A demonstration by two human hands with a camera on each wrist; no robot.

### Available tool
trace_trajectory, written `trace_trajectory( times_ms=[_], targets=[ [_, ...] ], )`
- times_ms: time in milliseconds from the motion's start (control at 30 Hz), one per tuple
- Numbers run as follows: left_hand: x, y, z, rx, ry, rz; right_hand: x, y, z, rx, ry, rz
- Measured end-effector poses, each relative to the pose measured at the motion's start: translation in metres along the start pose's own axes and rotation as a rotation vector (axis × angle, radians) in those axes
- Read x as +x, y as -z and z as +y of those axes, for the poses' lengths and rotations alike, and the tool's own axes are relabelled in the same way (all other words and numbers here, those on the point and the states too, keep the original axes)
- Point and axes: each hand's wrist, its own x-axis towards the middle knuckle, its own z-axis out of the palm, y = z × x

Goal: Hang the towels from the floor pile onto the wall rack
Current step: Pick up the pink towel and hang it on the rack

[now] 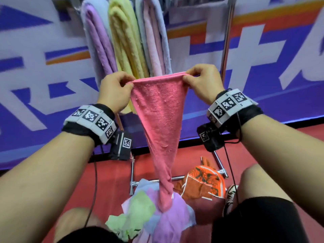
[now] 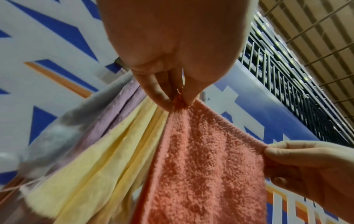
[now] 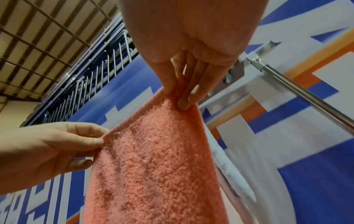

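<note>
A pink towel (image 1: 157, 116) hangs stretched between my two hands, its twisted lower end reaching down to the floor pile (image 1: 149, 211) of green, purple and blue towels. My left hand (image 1: 114, 90) pinches its top left corner, and my right hand (image 1: 201, 81) pinches the top right corner. In the left wrist view the left hand (image 2: 178, 101) pinches the pink towel (image 2: 201, 166); in the right wrist view the right hand (image 3: 182, 97) pinches the same towel (image 3: 153, 166). On the rack behind hang a purple towel (image 1: 98, 37), a yellow towel (image 1: 126, 42) and a pale pink and blue towel (image 1: 154, 37).
The rack's steel upright (image 1: 228, 37) stands to the right of the hung towels, and its base bars (image 1: 133, 176) lie on the red floor. An orange patterned cloth (image 1: 203, 183) lies right of the pile. A blue, white and orange banner (image 1: 43, 67) covers the wall. My knees frame the pile.
</note>
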Motion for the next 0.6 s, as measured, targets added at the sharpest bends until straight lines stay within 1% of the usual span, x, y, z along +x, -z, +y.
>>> trace_trajectory(
  times_ms=[167, 300, 400, 500, 600],
  targets=[
    [0.003, 0.043, 0.057, 0.023, -0.065, 0.029, 0.006, 0.037, -0.049, 0.083, 0.079, 0.061],
    [-0.002, 0.063, 0.090, 0.048, -0.083, 0.026, 0.005, 0.062, -0.074, 0.120, 0.144, 0.100],
    [-0.005, 0.072, 0.108, 0.013, -0.075, -0.005, 0.004, 0.081, -0.082, 0.094, 0.171, 0.063],
    [-0.003, 0.074, 0.114, -0.024, -0.044, -0.028, 0.005, 0.091, -0.081, 0.062, 0.194, 0.025],
    [-0.003, 0.069, 0.116, -0.011, -0.034, -0.075, 0.009, 0.092, -0.075, 0.017, 0.185, 0.067]
  ],
)
